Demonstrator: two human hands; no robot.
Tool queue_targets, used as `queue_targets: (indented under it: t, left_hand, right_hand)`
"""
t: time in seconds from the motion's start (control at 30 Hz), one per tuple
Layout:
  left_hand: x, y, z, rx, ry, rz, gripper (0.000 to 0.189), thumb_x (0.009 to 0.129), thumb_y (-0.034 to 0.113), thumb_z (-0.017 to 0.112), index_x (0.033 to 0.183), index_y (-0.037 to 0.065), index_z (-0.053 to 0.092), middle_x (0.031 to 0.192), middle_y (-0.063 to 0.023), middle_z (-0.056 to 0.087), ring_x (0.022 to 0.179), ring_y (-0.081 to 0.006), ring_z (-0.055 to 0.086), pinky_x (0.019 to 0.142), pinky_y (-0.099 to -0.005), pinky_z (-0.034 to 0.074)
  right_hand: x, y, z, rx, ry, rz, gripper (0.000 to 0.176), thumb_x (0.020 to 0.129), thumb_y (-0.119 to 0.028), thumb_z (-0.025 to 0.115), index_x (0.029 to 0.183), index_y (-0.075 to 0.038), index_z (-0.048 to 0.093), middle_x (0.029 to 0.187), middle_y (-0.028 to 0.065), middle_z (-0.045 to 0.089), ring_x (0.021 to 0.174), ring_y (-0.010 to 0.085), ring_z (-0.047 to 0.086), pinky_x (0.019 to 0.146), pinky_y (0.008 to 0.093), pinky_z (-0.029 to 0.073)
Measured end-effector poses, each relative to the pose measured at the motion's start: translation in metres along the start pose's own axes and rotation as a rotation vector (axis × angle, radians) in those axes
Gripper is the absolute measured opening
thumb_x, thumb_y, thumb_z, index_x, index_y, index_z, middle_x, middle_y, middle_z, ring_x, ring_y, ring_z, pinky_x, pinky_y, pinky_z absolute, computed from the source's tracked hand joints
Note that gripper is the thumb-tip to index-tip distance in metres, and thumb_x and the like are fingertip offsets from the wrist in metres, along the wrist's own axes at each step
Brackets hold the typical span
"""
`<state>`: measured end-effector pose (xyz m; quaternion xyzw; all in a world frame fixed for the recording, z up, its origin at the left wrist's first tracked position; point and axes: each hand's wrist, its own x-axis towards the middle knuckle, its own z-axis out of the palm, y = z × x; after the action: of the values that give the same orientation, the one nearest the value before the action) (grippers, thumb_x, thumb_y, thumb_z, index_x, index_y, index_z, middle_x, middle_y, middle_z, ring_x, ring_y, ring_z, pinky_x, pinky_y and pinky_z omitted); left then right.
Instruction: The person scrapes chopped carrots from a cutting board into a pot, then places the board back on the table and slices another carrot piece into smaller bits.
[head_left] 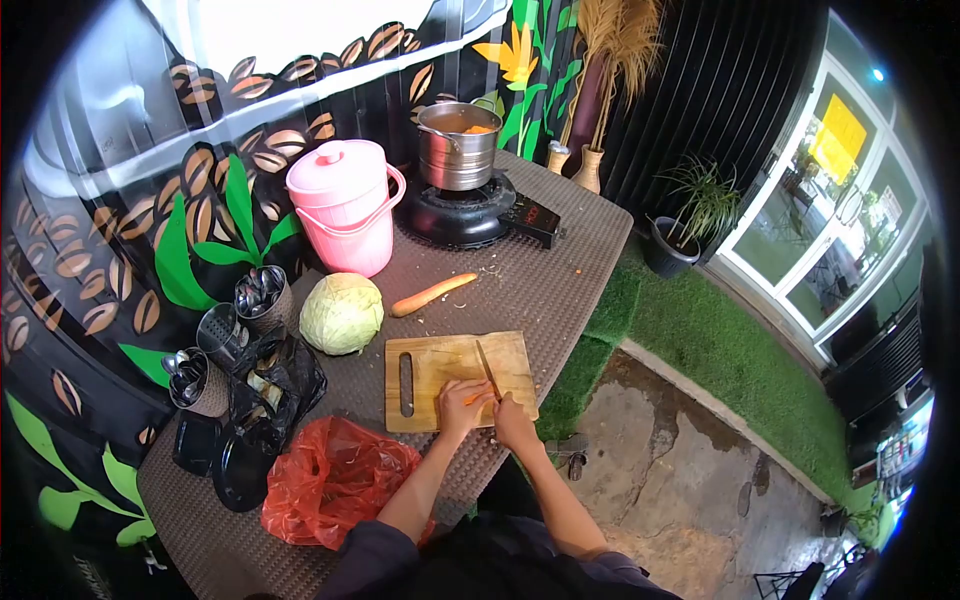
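Observation:
On the wooden cutting board (440,362), my left hand (461,406) is closed on a piece of carrot (472,399), of which only a little orange shows between the fingers. My right hand (514,424) grips a knife (485,360) by its handle, the blade pointing away from me over the board, close beside the left fingers. A whole carrot (435,295) lies on the table beyond the board, with small scraps around it. To its left sits a pale green cabbage (341,314).
A steel pot (458,155) with orange pieces inside stands on a black portable stove (462,213). Beside it is a pink lidded bucket (345,215). Cutlery holders (262,300), a black plastic bag (275,385) and a red plastic bag (335,480) occupy the left of the brown table (570,230).

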<state>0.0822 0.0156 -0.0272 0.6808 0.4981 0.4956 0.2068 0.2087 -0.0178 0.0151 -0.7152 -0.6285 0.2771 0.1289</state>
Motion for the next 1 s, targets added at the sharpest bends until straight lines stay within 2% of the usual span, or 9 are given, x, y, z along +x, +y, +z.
queue_targets:
  t: [0.27,0.37,0.43,0.57,0.67,0.7,0.77,0.83,1.0]
  left_hand:
    - [-0.001,0.008,-0.002,-0.002,0.015,-0.001,0.021,0.073,0.017,0.077,0.091,0.008,0.075,0.096,-0.0041,0.072,0.087,-0.0224,0.063,0.082,-0.0328,0.048]
    - [0.0,0.004,0.0,-0.02,-0.008,-0.038,0.021,0.072,0.017,0.077,0.091,0.008,0.076,0.096,-0.005,0.072,0.088,-0.0227,0.064,0.081,-0.0328,0.048]
    - [0.001,0.003,0.0,-0.028,-0.007,-0.024,0.022,0.072,0.018,0.078,0.092,0.008,0.076,0.095,-0.0051,0.072,0.088,-0.0228,0.064,0.081,-0.0327,0.049]
    - [0.001,-0.001,0.001,-0.035,-0.012,-0.029,0.023,0.071,0.019,0.079,0.091,0.008,0.076,0.095,-0.0048,0.072,0.086,-0.0229,0.065,0.08,-0.0323,0.049]
    - [0.001,-0.001,0.002,-0.057,-0.012,-0.037,0.021,0.071,0.019,0.079,0.089,0.009,0.076,0.095,-0.0043,0.072,0.086,-0.0228,0.065,0.082,-0.0336,0.049]
    - [-0.001,-0.005,0.003,-0.053,-0.011,-0.04,0.021,0.071,0.019,0.079,0.089,0.009,0.076,0.095,-0.0043,0.072,0.086,-0.0228,0.065,0.082,-0.0336,0.049]
    - [-0.005,-0.013,0.005,-0.03,0.005,0.097,0.022,0.072,0.02,0.078,0.091,0.009,0.075,0.096,-0.0034,0.072,0.086,-0.0231,0.065,0.085,-0.0357,0.048]
    - [-0.005,-0.008,0.004,-0.018,0.019,0.092,0.023,0.072,0.02,0.078,0.092,0.009,0.075,0.096,-0.0035,0.072,0.087,-0.0235,0.065,0.087,-0.0366,0.047]
    - [-0.003,0.003,-0.002,-0.035,0.0,0.032,0.027,0.074,0.02,0.077,0.099,0.01,0.073,0.1,-0.0052,0.071,0.091,-0.0252,0.064,0.089,-0.0368,0.046]
  right_hand:
    - [-0.005,0.012,-0.003,0.073,-0.012,-0.059,0.039,0.098,-0.031,0.043,0.107,0.007,0.05,0.093,0.0336,0.063,0.09,0.0485,0.062,0.078,0.0542,0.05]
    - [-0.029,0.009,-0.016,0.09,-0.081,-0.065,0.037,0.097,-0.028,0.046,0.102,0.009,0.047,0.091,0.0367,0.06,0.09,0.0524,0.059,0.08,0.0555,0.047]
    - [-0.039,0.016,-0.008,0.12,0.04,-0.088,0.036,0.096,-0.026,0.047,0.101,0.009,0.048,0.09,0.0363,0.06,0.089,0.0533,0.058,0.079,0.056,0.047]
    - [-0.038,0.022,-0.002,0.155,0.005,-0.061,0.033,0.095,-0.024,0.047,0.1,0.008,0.049,0.089,0.0354,0.06,0.088,0.0536,0.058,0.078,0.0565,0.046]
    - [-0.018,0.031,0.017,0.166,0.085,-0.159,0.031,0.095,-0.023,0.048,0.101,0.008,0.049,0.087,0.0354,0.06,0.087,0.0527,0.059,0.076,0.0566,0.047]
    - [-0.012,0.027,0.019,0.146,0.066,-0.157,0.031,0.095,-0.022,0.049,0.102,0.008,0.048,0.088,0.0357,0.06,0.087,0.0524,0.059,0.076,0.0564,0.047]
    - [-0.008,0.024,0.022,0.125,0.044,-0.159,0.03,0.095,-0.021,0.049,0.103,0.008,0.048,0.088,0.0359,0.06,0.087,0.052,0.059,0.075,0.0561,0.048]
    - [-0.011,0.013,0.017,0.133,0.027,-0.051,0.033,0.095,-0.023,0.049,0.102,0.009,0.048,0.088,0.0365,0.06,0.088,0.0513,0.06,0.076,0.0557,0.048]
    - [-0.026,0.018,0.007,0.104,0.001,-0.03,0.036,0.095,-0.027,0.047,0.102,0.008,0.051,0.091,0.0346,0.061,0.088,0.0487,0.061,0.077,0.0539,0.049]
